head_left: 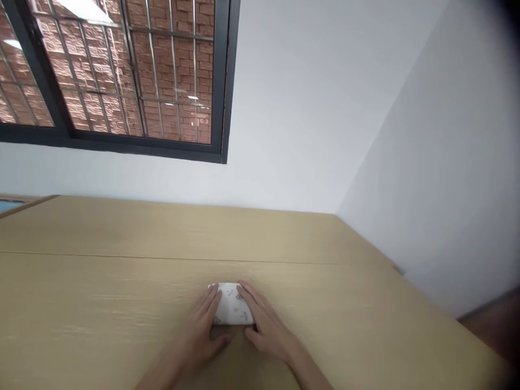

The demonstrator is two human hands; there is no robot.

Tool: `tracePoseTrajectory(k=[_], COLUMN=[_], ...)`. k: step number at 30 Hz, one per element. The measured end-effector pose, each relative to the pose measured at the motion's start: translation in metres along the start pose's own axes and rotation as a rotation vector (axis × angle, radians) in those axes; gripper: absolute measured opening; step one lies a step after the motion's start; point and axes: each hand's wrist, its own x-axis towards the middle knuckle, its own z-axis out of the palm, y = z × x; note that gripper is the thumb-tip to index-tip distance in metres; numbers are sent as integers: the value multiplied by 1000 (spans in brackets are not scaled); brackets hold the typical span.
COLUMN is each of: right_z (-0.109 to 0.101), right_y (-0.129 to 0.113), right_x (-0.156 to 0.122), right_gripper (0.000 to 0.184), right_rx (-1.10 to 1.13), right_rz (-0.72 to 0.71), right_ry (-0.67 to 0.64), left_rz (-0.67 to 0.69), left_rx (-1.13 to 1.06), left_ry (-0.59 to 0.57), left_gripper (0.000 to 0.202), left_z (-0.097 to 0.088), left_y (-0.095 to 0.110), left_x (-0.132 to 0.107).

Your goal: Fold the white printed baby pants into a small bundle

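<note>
A small folded cloth (232, 304), white with a scattered print, lies flat on the wooden tabletop (122, 292). My left hand (203, 327) rests along its left side, with outstretched fingers on the cloth's edge and the thumb apart on the near side. On the right side, my right hand (266, 322) mirrors this: its fingers lie straight over the cloth's right edge, and its thumb is by the near right corner. Both hands touch the cloth from above without wrapping round it. The fingers cover its left and right edges.
A thin seam crosses the tabletop beyond the cloth. White walls (292, 108) meet in a corner at the back right. A dark-framed window (221, 81) with metal bars faces a brick wall. Something light blue (10, 206) shows past the table's left edge.
</note>
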Motion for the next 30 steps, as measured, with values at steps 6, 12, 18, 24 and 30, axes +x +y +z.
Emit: tracePoseTrajectory(k=[6, 12, 18, 24, 30], right_z=[9, 11, 14, 19, 18], right_y=[8, 21, 30, 33, 24], right_x=[2, 7, 12, 14, 14], right_gripper=[85, 85, 84, 84, 75], right_rx=[-12, 97, 170, 227, 216], right_rz=[-35, -73, -77, -105, -58], right_ry=[78, 106, 129, 194, 232], left_rz=[-35, -65, 57, 175, 218], left_rx=[-71, -114, -19, 39, 10], left_ry=[-29, 10, 64, 175, 286], left_gripper=[81, 67, 59, 63, 53], left_z=[-22, -28, -21, -16, -15], left_y=[-5, -8, -10, -14, -14], left_x=[1, 2, 6, 8, 13])
